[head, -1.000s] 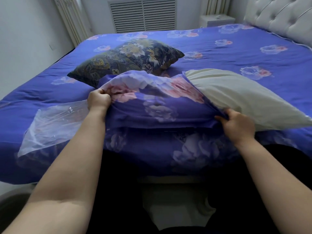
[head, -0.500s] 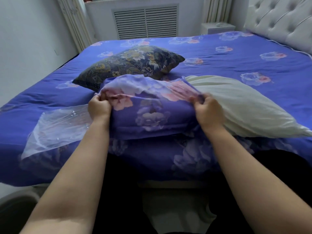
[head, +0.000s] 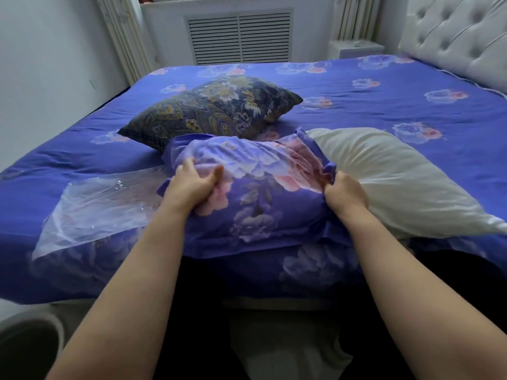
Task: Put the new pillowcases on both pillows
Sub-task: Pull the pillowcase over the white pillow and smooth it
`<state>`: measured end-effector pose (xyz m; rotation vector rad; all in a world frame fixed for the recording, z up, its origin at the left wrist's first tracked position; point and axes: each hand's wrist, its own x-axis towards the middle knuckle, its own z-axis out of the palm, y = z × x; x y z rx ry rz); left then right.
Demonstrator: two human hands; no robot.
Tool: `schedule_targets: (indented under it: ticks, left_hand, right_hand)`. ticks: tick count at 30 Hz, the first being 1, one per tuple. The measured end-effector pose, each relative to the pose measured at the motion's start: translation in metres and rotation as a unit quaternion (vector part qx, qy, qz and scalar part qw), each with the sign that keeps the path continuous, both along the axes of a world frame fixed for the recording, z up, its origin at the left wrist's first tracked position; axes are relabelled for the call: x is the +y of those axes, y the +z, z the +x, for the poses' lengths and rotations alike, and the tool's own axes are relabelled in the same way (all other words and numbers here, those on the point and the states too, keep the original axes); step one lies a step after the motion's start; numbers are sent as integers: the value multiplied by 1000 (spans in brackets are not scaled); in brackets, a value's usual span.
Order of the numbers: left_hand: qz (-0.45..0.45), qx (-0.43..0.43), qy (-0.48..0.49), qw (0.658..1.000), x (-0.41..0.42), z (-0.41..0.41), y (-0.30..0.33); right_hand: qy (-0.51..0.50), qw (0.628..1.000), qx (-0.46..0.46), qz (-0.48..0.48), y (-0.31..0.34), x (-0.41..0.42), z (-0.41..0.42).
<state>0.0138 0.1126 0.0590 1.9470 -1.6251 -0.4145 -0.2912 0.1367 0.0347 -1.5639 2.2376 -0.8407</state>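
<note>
Pillowcase (head: 255, 198), purple floral, centre frame on bed (head: 384, 105), bunched halfway over white pillow (head: 397, 182), which sticks out bare to right. Left hand (head: 192, 185) gripping bunched fabric at closed end, fingers curled into it. Right hand (head: 345, 193) clamped on gathered opening edge against pillow. Second pillow (head: 214, 111), dark paisley cover, behind at upper left. Clear plastic bag (head: 104, 207) flat at left.
</note>
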Motion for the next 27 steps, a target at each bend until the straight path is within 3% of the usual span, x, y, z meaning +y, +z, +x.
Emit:
schedule_targets:
  ticks: [2,3,5,8,11,13,15,17,19,22,27]
  left_hand:
    - [72,-105,-6,992,3,-9,-8]
    - [56,-107,-5,993,6,-14,-10]
    - [-70,-26,13,997,13,-23,-18]
    - [-308,109,46,944,28,-39,-29]
    - [-366,158,43,916,39,-59,-39]
    - [-319,131,-3,939,39,-69,-45]
    - [-203,71,-73,974,35,-75,-49]
    - [-103,51,-118,986,30,-73,-45]
    - [-81,60,-126,987,24,-66,-39]
    - [-81,21,-91,992,15,-49,-36]
    - [-70,-16,-17,997,-5,-12,-48]
  right_hand:
    - [-27,992,-87,-85,10,-3,6]
    - [-36,982,-119,-141,17,-7,8]
    - [-27,956,-150,-249,34,-10,12]
    - [2,924,-149,-351,56,-13,14]
    - [19,913,-98,-396,65,-27,2]
    - [20,936,-27,-351,63,-43,-13]
    - [8,966,33,-256,56,-56,-27]
    - [-13,986,74,-149,49,-57,-26]
    - [27,992,80,-94,41,-47,-6]
    - [106,994,19,-32,28,-12,40]
    - [136,987,76,37,-9,33,78]
